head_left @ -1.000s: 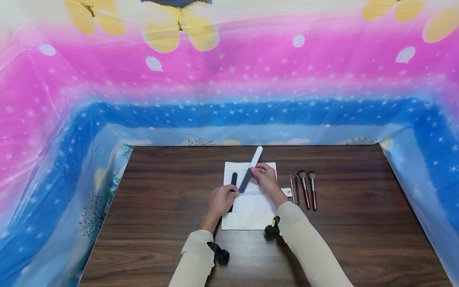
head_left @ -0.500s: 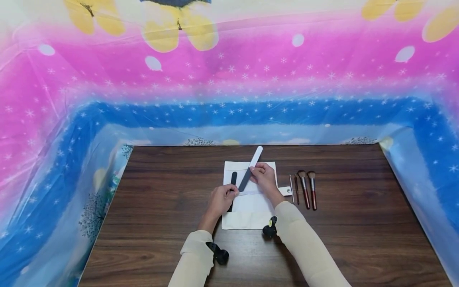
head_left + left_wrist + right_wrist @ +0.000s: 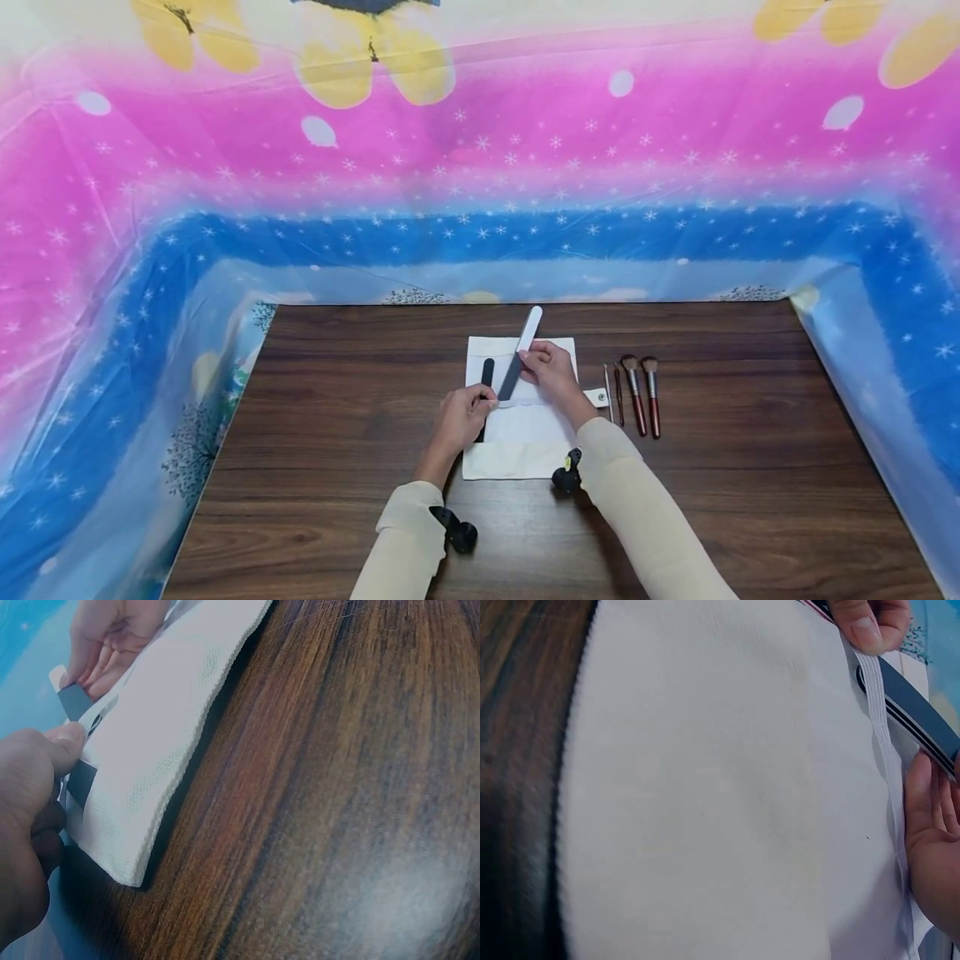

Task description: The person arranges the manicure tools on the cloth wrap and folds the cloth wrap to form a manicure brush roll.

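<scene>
An unrolled white fabric pouch [image 3: 517, 462] lies on the table under both hands. My left hand [image 3: 456, 418] pinches the white elastic band [image 3: 889, 742] across its middle, near the left side. Between thumb and fingers my right hand [image 3: 555, 373] holds a grey-and-white nail file [image 3: 530, 325], slanted with its white end up and away. In the right wrist view the file's rounded lower tip shows at the near side of the band. A black nail file [image 3: 488, 372] lies along the pouch's left side, its middle hidden by my left hand.
Right of the pouch, two large makeup brushes [image 3: 652, 400] lie beside two thin tools, one silver [image 3: 608, 392] and one dark brown [image 3: 618, 396]. A snap tab [image 3: 597, 398] sticks out from the pouch's right edge. Printed cloth walls [image 3: 480, 242] surround the wooden table [image 3: 337, 400].
The upper end of the grey-and-white nail file has swung slightly left with my right hand. My left hand keeps its pinch on the band.
</scene>
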`<move>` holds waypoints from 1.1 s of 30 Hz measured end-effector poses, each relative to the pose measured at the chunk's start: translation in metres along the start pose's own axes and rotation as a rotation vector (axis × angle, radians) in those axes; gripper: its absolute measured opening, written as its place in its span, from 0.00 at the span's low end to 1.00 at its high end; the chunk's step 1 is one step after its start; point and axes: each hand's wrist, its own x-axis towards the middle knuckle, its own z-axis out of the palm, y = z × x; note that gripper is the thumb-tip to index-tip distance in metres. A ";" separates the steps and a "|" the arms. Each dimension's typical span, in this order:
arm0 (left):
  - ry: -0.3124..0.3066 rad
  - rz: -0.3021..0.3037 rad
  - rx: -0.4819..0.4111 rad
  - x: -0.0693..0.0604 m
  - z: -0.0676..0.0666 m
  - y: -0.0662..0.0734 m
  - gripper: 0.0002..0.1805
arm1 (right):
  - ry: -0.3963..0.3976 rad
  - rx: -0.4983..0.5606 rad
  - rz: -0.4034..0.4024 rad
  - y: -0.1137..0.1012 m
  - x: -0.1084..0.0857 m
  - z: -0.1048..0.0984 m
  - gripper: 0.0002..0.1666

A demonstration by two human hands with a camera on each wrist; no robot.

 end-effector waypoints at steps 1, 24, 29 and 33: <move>-0.001 -0.001 0.002 0.000 0.000 0.000 0.05 | -0.004 -0.010 0.003 0.000 0.000 0.000 0.15; 0.021 -0.032 0.048 0.000 0.002 0.003 0.04 | -0.204 -0.355 0.005 -0.007 -0.005 -0.001 0.15; 0.035 -0.022 0.058 0.000 0.003 0.003 0.04 | -0.232 -0.341 0.016 -0.011 -0.007 -0.002 0.13; 0.042 -0.018 0.059 0.000 0.003 0.003 0.04 | -0.249 -0.325 0.015 -0.012 -0.006 -0.002 0.21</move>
